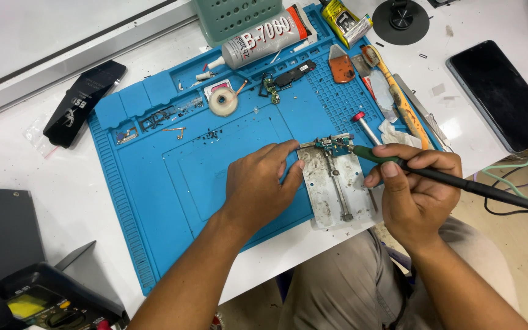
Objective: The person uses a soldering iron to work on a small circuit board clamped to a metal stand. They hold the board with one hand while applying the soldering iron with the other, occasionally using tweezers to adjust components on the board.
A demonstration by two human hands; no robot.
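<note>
Your right hand (420, 198) is closed around a soldering iron (410, 168), held like a pen, with thumb and fingers wrapped on the green and black grip. Its tip rests on a small circuit board (332, 145) clamped at the top of a metal holder (336, 189). The iron's black cable runs off past the right edge of the bench.

Your left hand (258, 186) lies palm down on the blue mat (154, 201), just left of the holder. Its fingers are curled loosely, and the fingertips (293, 146) press thin tweezers (307, 145) that reach towards the left end of the board. How tightly they pinch the tweezers cannot be told.

The holder sits near the mat's front right corner, close to the front edge of the bench (80, 201), and the board lies across its far end.

Farther back on the mat you have a roll of tape (223, 101), a tube of glue (263, 38) along the rear edge, and more small board parts (285, 82) beside them. By the mat's right edge lie a brush (395, 91), a red-capped tool (365, 125) and an orange pick (341, 67).

Off the mat, a dark phone (501, 95) lies face up on the right side of the bench, and a black phone back cover (84, 101) lies on the left. A multimeter (50, 302) sits at the front left corner.
</note>
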